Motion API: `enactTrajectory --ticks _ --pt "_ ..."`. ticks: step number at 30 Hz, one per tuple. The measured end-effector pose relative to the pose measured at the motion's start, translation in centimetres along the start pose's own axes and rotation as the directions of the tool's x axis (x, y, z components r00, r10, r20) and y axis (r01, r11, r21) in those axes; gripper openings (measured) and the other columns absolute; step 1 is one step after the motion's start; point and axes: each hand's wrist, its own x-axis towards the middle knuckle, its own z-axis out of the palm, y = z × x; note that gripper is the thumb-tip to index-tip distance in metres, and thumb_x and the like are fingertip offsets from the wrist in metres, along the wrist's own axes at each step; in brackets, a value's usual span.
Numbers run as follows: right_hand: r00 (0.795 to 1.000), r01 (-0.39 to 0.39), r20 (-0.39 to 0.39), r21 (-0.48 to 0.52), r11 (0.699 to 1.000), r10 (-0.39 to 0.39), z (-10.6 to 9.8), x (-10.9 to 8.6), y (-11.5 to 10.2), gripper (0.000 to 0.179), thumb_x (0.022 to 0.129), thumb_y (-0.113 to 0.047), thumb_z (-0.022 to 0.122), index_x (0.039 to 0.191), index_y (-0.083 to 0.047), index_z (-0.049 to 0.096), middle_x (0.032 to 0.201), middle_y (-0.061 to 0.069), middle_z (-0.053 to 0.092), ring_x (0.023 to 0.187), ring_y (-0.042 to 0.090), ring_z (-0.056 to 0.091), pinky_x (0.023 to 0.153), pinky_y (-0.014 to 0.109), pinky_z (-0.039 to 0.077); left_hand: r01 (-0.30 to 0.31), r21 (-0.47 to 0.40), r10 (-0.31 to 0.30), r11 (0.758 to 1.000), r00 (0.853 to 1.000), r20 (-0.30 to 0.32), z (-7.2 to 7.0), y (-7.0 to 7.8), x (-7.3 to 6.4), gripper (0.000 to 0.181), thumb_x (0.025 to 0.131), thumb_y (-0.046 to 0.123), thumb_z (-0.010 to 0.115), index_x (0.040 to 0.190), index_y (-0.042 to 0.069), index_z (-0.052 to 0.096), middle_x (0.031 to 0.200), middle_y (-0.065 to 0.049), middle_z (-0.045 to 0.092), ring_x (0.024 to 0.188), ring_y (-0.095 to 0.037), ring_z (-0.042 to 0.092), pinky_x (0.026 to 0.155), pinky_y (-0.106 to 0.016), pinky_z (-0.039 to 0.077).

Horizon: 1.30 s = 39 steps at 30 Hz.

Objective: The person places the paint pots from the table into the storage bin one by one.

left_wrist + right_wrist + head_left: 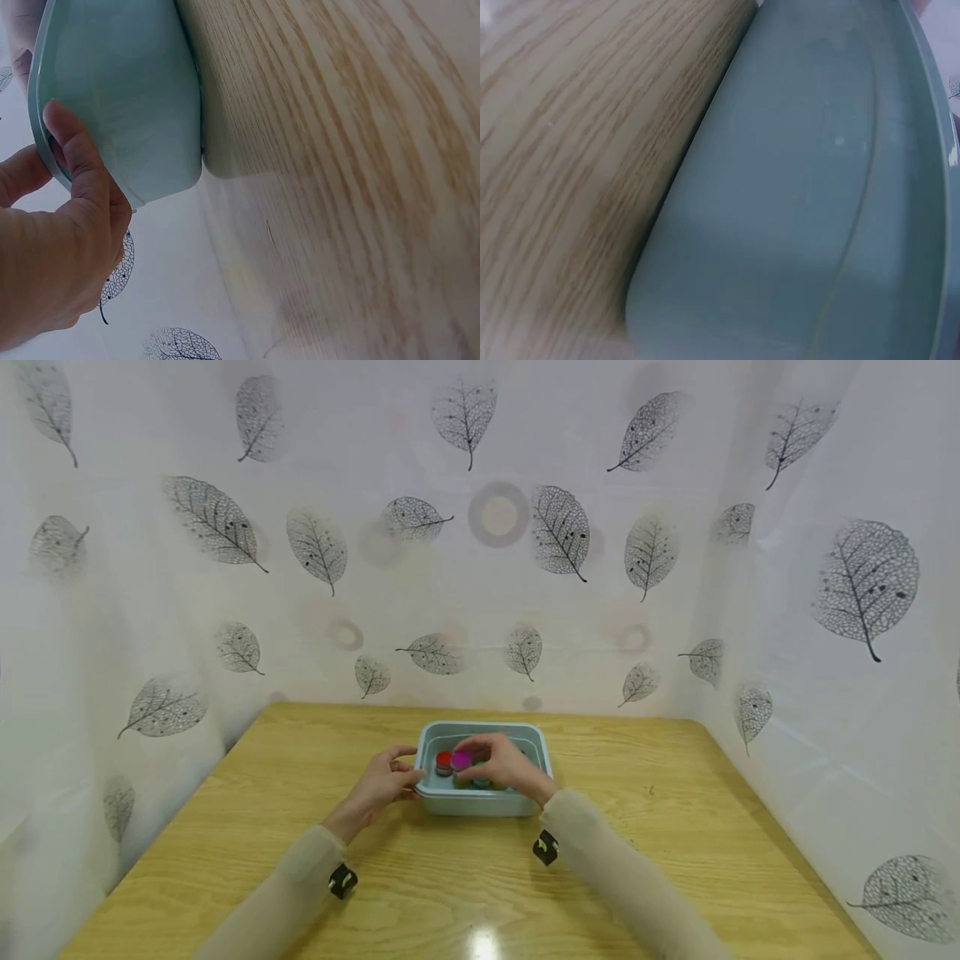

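Note:
A pale blue-green plastic basin (483,804) sits on the wooden table. My left hand (381,783) grips its rim at the front left corner; in the left wrist view the fingers (75,146) of that hand curl about the rim. Over the basin, my right hand (504,764) pinches a small jar with a purple lid (461,761) between thumb and fingers. Just left of it stands a red-lidded jar (444,763) inside the basin. More small jars lie below the right hand, partly hidden by it. The right wrist view shows mostly the basin's outer wall (765,195).
The wooden table (645,827) extends around the basin on all sides. A white curtain with leaf prints (480,585) hangs behind the table and along both sides. Each wrist carries a small black device (343,881).

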Motion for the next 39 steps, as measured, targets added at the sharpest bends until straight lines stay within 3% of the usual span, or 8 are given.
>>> enactTrajectory --ticks 9,18,24,39 --pt "1.000 -0.006 0.024 -0.058 0.998 0.008 0.8 1.1 -0.1 0.042 0.079 -0.014 0.082 0.119 -0.009 0.068 0.116 0.006 0.069 0.100 0.017 0.066 0.089 0.030 0.055 0.006 0.005 -0.006 1.000 1.000 -0.024 0.0 -0.1 0.0 0.057 0.094 0.001 0.061 0.144 -0.006 0.036 0.097 -0.014 0.058 0.070 -0.017 0.065 0.076 -0.041 0.062" --pt "1.000 0.009 0.029 -0.093 0.996 -0.007 1.5 2.1 0.0 0.045 0.076 -0.008 0.083 0.118 -0.001 0.067 0.111 0.009 0.071 0.095 0.016 0.066 0.086 0.028 0.055 0.016 -0.010 -0.016 1.000 0.999 -0.041 0.2 -0.4 0.1 0.054 0.093 0.000 0.061 0.143 -0.003 0.040 0.101 -0.019 0.059 0.069 -0.017 0.065 0.079 -0.044 0.061" --pt "0.999 0.027 0.025 -0.125 0.992 -0.024 2.0 3.0 0.3 0.044 0.074 -0.008 0.085 0.115 -0.004 0.069 0.106 0.006 0.072 0.092 0.013 0.065 0.084 0.025 0.054 -0.002 -0.013 0.002 1.000 1.000 -0.015 0.1 -0.4 0.2 0.055 0.094 0.001 0.060 0.143 -0.006 0.037 0.099 -0.017 0.058 0.069 -0.017 0.065 0.076 -0.042 0.061" --pt "0.996 -0.029 0.078 -0.204 0.978 0.046 2.4 4.0 0.4 0.042 0.074 -0.005 0.084 0.113 -0.004 0.071 0.102 0.007 0.072 0.087 0.012 0.065 0.077 0.022 0.055 0.006 -0.007 -0.006 1.000 1.000 0.002 0.1 -0.2 0.2 0.056 0.094 0.001 0.060 0.144 -0.006 0.037 0.102 -0.022 0.059 0.069 -0.016 0.065 0.074 -0.039 0.062"
